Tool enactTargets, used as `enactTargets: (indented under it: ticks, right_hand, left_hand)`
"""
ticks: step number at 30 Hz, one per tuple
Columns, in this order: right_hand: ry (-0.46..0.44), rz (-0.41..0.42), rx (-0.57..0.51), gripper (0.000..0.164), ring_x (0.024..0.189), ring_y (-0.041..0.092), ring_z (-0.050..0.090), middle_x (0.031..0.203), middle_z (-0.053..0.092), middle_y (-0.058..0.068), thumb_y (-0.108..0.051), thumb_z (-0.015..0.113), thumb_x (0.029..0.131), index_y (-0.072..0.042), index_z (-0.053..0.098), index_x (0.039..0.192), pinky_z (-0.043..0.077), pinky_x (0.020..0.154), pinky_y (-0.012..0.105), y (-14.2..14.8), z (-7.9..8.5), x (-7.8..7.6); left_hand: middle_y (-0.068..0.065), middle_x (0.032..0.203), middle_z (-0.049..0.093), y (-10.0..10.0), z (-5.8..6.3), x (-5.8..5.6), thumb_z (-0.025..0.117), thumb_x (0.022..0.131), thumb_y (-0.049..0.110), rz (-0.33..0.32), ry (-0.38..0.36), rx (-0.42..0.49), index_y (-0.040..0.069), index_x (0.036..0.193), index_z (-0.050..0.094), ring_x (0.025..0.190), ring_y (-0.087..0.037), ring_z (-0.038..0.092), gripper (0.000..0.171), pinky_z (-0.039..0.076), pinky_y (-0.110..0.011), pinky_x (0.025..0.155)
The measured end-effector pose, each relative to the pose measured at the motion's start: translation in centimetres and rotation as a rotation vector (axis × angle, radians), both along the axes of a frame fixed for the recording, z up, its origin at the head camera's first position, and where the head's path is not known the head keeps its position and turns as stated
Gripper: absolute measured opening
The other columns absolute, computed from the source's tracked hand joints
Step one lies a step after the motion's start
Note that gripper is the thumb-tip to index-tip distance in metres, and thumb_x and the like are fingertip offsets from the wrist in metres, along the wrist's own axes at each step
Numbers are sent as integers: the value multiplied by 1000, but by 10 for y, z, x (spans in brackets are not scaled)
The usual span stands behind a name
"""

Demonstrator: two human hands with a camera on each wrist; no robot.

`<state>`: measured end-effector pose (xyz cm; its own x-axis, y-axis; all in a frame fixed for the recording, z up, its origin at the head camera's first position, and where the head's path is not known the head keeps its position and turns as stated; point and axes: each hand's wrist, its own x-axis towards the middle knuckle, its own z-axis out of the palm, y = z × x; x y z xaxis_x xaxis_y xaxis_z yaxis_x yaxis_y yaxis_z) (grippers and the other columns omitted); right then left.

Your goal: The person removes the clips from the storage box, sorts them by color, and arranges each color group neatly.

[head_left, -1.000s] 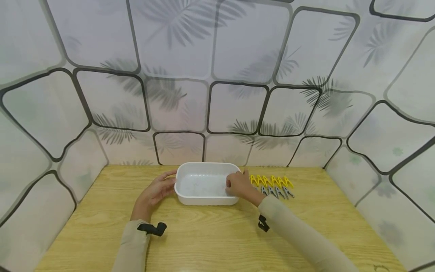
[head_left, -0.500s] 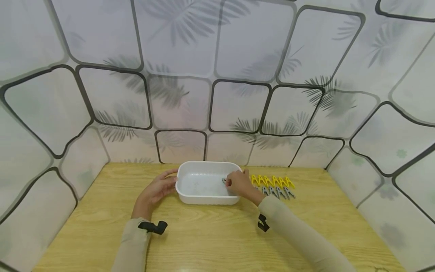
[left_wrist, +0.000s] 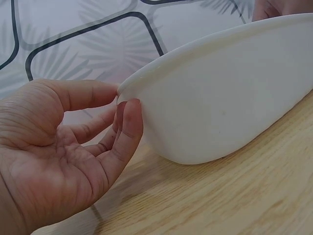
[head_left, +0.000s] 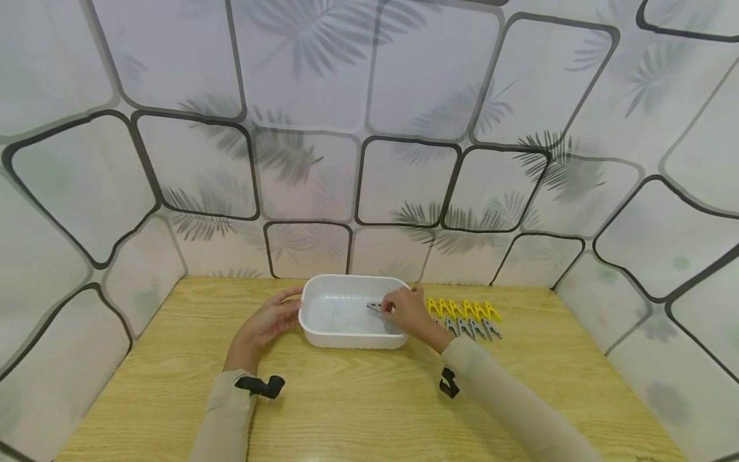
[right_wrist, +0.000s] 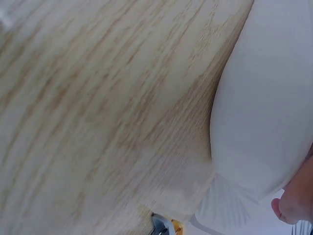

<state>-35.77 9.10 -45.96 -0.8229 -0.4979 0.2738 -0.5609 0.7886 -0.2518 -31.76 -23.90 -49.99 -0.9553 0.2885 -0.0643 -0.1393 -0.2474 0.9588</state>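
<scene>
A white plastic basin (head_left: pixel 352 341) stands on the wooden table. My left hand (head_left: pixel 271 323) is at its left end; in the left wrist view, the fingertips (left_wrist: pixel 131 115) rest against the outer wall and rim. Over the basin's right end, my right hand (head_left: pixel 407 312) pinches a grey clothespin (head_left: pixel 374 307) above the basin floor. The clothespin's far end points left, and the rest is hidden by the fingers. In the right wrist view only part of the right hand (right_wrist: pixel 296 196) shows, at the basin's edge.
Right of the basin lie a row of yellow clothespins (head_left: pixel 467 309) and, nearer me, a row of grey clothespins (head_left: pixel 475 328). The right arm passes close by them. Patterned cloth walls (head_left: pixel 312 179) enclose the wooden table (head_left: pixel 346 398) at the back and sides.
The grey clothespin, hidden in the right hand at first, now sticks out to the left from its fingers. The left hand and basin keep their places.
</scene>
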Motion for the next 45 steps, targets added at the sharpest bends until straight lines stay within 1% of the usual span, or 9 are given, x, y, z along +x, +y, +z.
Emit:
enactTargets:
  ticks: [7, 12, 16, 21, 26, 32, 38, 42, 45]
  right_hand:
    - [114, 71, -91, 12, 81, 20, 57, 80, 72, 1, -5, 80, 85, -13, 72, 78, 34, 95, 61, 1, 5, 3]
    - [233, 113, -138, 13, 81, 22, 58, 82, 73, 1, -2, 81, 82, -12, 73, 80, 35, 88, 54, 3, 7, 5]
    - [331, 152, -172, 15, 80, 22, 59, 82, 73, 1, 1, 81, 80, -12, 73, 80, 36, 82, 50, 6, 13, 7]
    - [394, 175, -217, 16, 81, 24, 60, 84, 74, 3, 3, 80, 81, -11, 73, 83, 39, 84, 52, 14, 23, 12]
    - [442, 161, -232, 14, 82, 25, 60, 84, 74, 3, 2, 79, 82, -10, 73, 85, 39, 84, 53, 27, 30, 16]
    - [467, 103, -270, 16, 80, 26, 57, 83, 73, 5, 4, 81, 80, -8, 74, 85, 36, 85, 54, 50, 35, 21]
    - [520, 53, -279, 20, 79, 26, 55, 82, 72, 6, 7, 81, 79, -10, 71, 85, 32, 83, 54, 83, 33, 23]
    - [543, 23, -263, 20, 78, 29, 54, 82, 72, 9, 8, 80, 78, -9, 71, 84, 31, 81, 56, 108, 31, 23]
    - [549, -7, -237, 17, 78, 31, 55, 83, 72, 11, 8, 80, 78, -6, 72, 84, 33, 81, 58, 128, 29, 24]
  left_hand:
    - [2, 115, 68, 0, 1, -1, 50, 106, 7, -9, 3, -6, -4, 157, 26, 98, -10, 68, 57, 58, -26, 84]
    - [3, 116, 68, 0, 1, -1, 51, 106, 7, -9, 4, -8, -3, 156, 28, 99, -10, 68, 56, 58, -26, 85]
    - [3, 116, 68, 0, 1, 0, 51, 106, 8, -12, 0, -9, -3, 157, 28, 99, -10, 69, 56, 58, -26, 85]
    - [4, 114, 69, 1, 2, 0, 52, 106, 8, -5, 1, -4, -2, 156, 30, 99, -10, 68, 55, 58, -26, 85]
    - [6, 111, 70, 1, 2, 0, 51, 106, 7, 2, -5, -6, -2, 155, 30, 97, -8, 68, 54, 58, -26, 84]
    - [6, 110, 70, 1, 2, 0, 50, 107, 7, -1, -6, 3, -1, 155, 30, 96, -7, 68, 53, 58, -25, 83]
    - [6, 109, 71, 1, 2, 0, 50, 107, 7, -11, -5, 14, 0, 156, 31, 95, -8, 68, 53, 58, -25, 82]
    - [5, 110, 71, 0, 1, -1, 49, 107, 6, -14, 2, 16, 0, 155, 32, 97, -8, 68, 52, 58, -25, 82]
    - [5, 111, 71, 1, 0, -1, 49, 107, 7, -15, 4, 11, 0, 155, 32, 98, -9, 68, 52, 58, -25, 83]
